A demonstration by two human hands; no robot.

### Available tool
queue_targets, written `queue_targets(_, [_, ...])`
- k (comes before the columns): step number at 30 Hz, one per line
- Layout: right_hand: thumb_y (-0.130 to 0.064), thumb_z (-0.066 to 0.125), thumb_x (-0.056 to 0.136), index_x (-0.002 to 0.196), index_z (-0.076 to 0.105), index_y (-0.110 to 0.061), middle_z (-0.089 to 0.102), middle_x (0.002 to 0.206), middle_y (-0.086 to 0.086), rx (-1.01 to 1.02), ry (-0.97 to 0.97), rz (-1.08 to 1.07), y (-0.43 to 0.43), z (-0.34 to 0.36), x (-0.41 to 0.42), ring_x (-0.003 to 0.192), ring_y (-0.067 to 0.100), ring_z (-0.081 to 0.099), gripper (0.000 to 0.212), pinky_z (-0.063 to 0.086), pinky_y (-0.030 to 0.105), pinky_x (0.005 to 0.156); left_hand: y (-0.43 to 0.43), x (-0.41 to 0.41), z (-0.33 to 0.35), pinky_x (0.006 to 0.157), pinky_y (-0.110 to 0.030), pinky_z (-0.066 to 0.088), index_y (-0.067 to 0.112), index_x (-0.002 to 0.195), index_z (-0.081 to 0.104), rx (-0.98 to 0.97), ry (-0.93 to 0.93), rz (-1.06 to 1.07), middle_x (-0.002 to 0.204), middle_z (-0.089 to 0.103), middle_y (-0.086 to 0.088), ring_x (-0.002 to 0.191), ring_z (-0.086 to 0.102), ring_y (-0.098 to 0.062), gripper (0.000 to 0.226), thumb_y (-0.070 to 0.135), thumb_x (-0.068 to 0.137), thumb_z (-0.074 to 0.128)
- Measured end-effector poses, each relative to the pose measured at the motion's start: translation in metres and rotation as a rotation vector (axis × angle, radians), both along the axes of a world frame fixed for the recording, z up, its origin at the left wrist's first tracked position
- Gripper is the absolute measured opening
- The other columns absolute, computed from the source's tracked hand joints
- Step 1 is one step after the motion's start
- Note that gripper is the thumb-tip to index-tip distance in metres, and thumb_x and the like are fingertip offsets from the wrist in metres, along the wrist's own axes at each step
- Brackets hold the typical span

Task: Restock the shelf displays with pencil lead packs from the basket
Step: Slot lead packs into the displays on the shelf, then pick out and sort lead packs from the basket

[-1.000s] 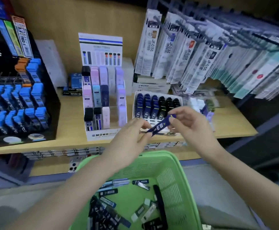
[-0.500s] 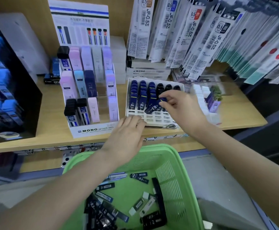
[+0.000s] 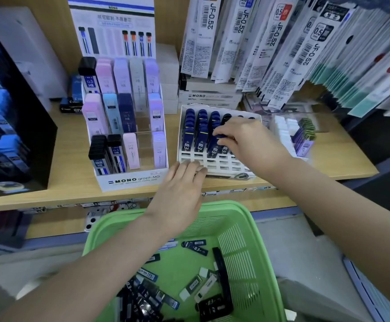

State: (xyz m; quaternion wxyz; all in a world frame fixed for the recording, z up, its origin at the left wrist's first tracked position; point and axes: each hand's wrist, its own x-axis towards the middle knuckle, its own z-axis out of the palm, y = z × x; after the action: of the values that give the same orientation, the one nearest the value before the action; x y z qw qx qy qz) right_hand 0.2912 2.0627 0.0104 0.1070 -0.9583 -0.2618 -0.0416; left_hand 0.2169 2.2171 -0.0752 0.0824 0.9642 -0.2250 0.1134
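A white slotted display tray (image 3: 219,165) stands on the wooden shelf and holds rows of dark blue lead packs. My right hand (image 3: 247,140) reaches over it and pinches the top of a dark blue lead pack (image 3: 219,137) standing in a middle slot. The fingers of my left hand (image 3: 180,194) lie straight on the tray's front left edge and hold nothing. Below, a green basket (image 3: 242,228) contains several loose lead packs (image 3: 195,246), blue, black and white.
A white MONO display stand (image 3: 129,180) with pastel and black lead cases is left of the tray. A black display (image 3: 15,126) of blue packs is at far left. Hanging refill packets (image 3: 270,43) crowd the upper right. A clear box (image 3: 305,135) of small packs sits right of the tray.
My right hand carried the blue pack from above the basket to the tray and set it into a slot. My left hand let go of it and settled on the tray's front edge.
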Motion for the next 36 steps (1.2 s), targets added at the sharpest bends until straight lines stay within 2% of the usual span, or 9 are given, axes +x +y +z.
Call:
queue_targets(4, [-0.011,0.050,0.096,0.122,0.061,-0.009,0.057,0.114,0.010,0.025,-0.062,-0.016,0.003,-0.008,-0.003,0.093,0.028,0.061,0.028,0.046,0.031,0.080,0.001,0.001,-0.001,0.098,-0.044,0.044,0.001,0.117,0.061,-0.005,0.002,-0.001,0.112,0.062,-0.012,0.106,0.060,-0.030,0.060,0.013,0.061,0.081])
queue_targets(10, [-0.014,0.052,0.095,0.109,0.059,-0.006,0.060,0.104,0.009,0.081,-0.039,-0.042,0.000,-0.010,-0.006,0.089,0.029,0.060,0.018,0.049,0.042,0.077,0.003,0.003,-0.003,0.104,-0.039,0.038,0.002,0.119,0.060,0.009,0.004,-0.003,0.113,0.061,-0.011,0.107,0.059,-0.029,0.062,0.012,0.061,0.080])
queue_targets(12, [-0.014,0.050,0.096,0.109,0.061,-0.006,0.058,0.107,0.009,0.057,-0.078,-0.033,0.000,-0.012,-0.007,0.086,0.029,0.060,0.019,0.049,0.040,0.073,0.003,0.002,0.001,0.101,-0.040,0.041,0.002,0.121,0.058,0.012,0.025,-0.012,0.116,0.060,-0.012,0.110,0.057,-0.029,0.061,0.011,0.064,0.078])
queue_targets(15, [-0.013,0.052,0.094,0.109,0.063,-0.005,0.062,0.103,0.009,0.076,-0.243,-0.024,-0.002,-0.016,-0.018,0.085,0.028,0.062,0.020,0.047,0.030,0.063,0.002,-0.001,0.005,0.112,-0.037,0.027,0.003,0.136,0.044,-0.014,0.060,-0.029,0.135,0.047,-0.014,0.128,0.043,-0.029,0.060,0.008,0.081,0.065])
queue_targets(21, [-0.016,0.046,0.092,0.109,0.054,-0.009,0.062,0.097,0.006,0.186,-0.348,0.043,-0.018,-0.043,-0.077,0.091,0.018,0.049,0.020,0.038,0.025,0.079,0.018,-0.048,-0.013,0.102,-0.033,0.031,0.010,0.116,0.059,-0.100,-0.008,-0.079,0.114,0.058,-0.006,0.109,0.053,-0.022,0.049,0.008,0.069,0.070])
queue_targets(24, [-0.017,0.044,0.092,0.107,0.052,-0.012,0.062,0.093,0.004,0.150,-0.205,0.079,-0.029,-0.081,-0.106,0.087,0.017,0.051,0.018,0.039,0.024,0.078,0.032,-0.080,-0.043,0.092,-0.031,0.049,0.017,0.109,0.060,-0.073,0.103,-0.059,0.106,0.060,0.001,0.098,0.060,-0.014,0.043,0.020,0.067,0.069])
queue_targets(29, [-0.015,0.043,0.090,0.102,0.058,-0.014,0.064,0.092,-0.001,0.076,0.149,0.146,-0.036,-0.157,-0.137,0.083,0.012,0.063,0.019,0.054,0.024,0.080,0.050,-0.113,-0.110,0.081,-0.030,0.055,0.022,0.103,0.068,-0.019,0.387,0.028,0.099,0.065,0.006,0.090,0.066,-0.011,0.048,0.030,0.059,0.082])
queue_targets(33, [-0.005,0.058,0.088,0.113,0.062,-0.012,0.064,0.108,0.002,0.038,0.413,0.169,-0.031,-0.215,-0.146,0.098,0.013,0.063,0.027,0.051,0.025,0.092,0.054,-0.127,-0.154,0.109,-0.032,0.034,0.022,0.134,0.048,0.015,0.694,0.057,0.131,0.047,0.004,0.125,0.046,-0.016,0.049,0.035,0.089,0.061])
queue_targets(36, [-0.013,0.048,0.096,0.131,0.050,-0.015,0.053,0.131,-0.001,-0.004,0.612,0.151,-0.027,-0.257,-0.151,0.121,0.012,0.049,0.034,0.031,0.017,0.105,0.055,-0.128,-0.187,0.113,-0.026,0.020,0.024,0.145,0.031,-0.001,0.858,0.075,0.143,0.036,0.007,0.132,0.032,-0.010,0.051,0.039,0.097,0.043])
